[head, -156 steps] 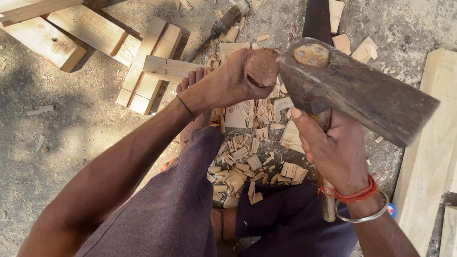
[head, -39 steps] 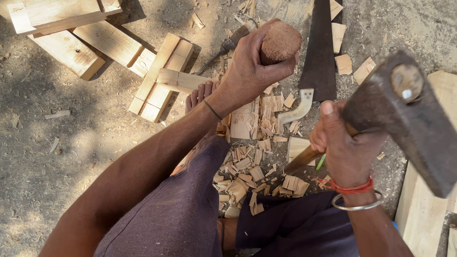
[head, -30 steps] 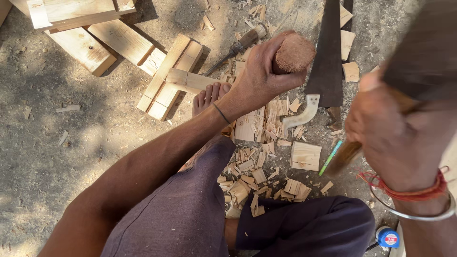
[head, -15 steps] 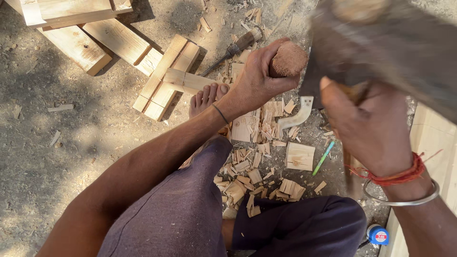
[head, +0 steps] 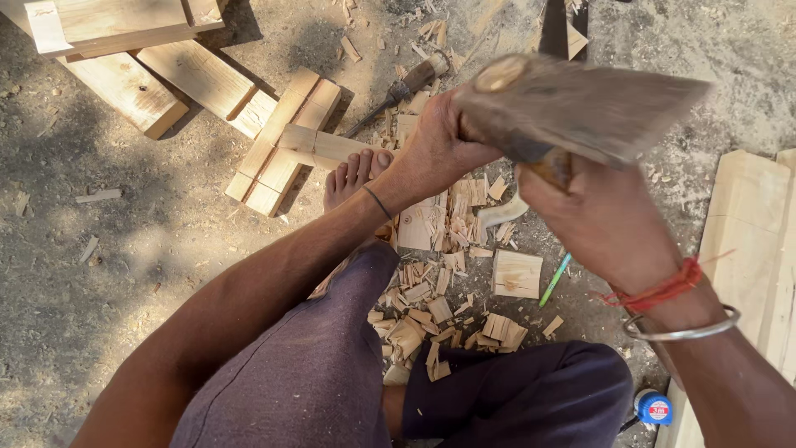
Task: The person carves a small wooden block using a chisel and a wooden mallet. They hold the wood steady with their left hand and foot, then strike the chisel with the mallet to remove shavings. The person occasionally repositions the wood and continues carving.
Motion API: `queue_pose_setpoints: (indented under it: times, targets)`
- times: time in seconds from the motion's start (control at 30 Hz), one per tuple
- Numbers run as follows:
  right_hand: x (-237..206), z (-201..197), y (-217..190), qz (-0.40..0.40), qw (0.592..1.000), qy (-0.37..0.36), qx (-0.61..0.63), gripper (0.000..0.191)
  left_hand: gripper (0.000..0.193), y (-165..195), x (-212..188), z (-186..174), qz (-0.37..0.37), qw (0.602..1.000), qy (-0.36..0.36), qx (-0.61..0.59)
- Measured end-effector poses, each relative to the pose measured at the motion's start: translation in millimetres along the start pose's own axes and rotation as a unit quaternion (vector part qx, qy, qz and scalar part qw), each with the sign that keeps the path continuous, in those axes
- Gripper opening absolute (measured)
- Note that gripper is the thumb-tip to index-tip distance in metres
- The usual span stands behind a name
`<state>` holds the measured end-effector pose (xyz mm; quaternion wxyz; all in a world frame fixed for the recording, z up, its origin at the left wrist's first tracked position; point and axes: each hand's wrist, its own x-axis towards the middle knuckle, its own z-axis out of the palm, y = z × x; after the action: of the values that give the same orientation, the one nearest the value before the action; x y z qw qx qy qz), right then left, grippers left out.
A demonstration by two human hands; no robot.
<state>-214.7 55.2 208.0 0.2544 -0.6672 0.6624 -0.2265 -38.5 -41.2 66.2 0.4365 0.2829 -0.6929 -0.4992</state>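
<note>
My left hand (head: 431, 153) is closed around an upright round wooden handle; its top is hidden under the axe head. My right hand (head: 601, 224) grips a short axe just below its grey metal head (head: 580, 104). The head is blurred and lies flat right over my left fist. A red thread and a metal bangle (head: 684, 328) circle my right wrist. Below both hands lies a heap of wood chips (head: 444, 299) between my legs. My bare foot (head: 356, 174) rests next to the chips.
Several wooden blocks (head: 124, 83) and a crossed wooden piece (head: 286, 145) lie at the upper left. A wooden-handled tool (head: 398, 91) and a saw blade (head: 553, 29) lie further off. A pale plank (head: 750, 249), a green pencil (head: 554, 280) and a blue tape measure (head: 655, 408) are at the right.
My right hand has swung the axe head from raised at the right down and leftwards over my left fist. The round wooden top, visible before, is now covered.
</note>
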Motion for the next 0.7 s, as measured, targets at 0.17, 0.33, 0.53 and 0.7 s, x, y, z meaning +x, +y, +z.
queue_pose_setpoints:
  times: [0.17,0.33,0.53,0.7]
  targets:
    - [-11,18,14,0.073,0.989,-0.042,0.122,0.019,0.051,-4,-6,0,0.057,0.998,0.014,0.008]
    - [-32,2,14,0.011,0.967,0.075,0.244,0.047,0.031,-8,1,-3,-0.033,0.999,-0.002,0.029]
    - [-35,7,-6,0.01,0.949,0.093,0.303,0.04,0.041,9,3,-1,0.014,0.999,0.029,0.037]
    - [-12,20,-16,-0.098,0.991,0.043,0.076,0.015,0.047,9,4,-3,0.082,0.997,-0.003,0.004]
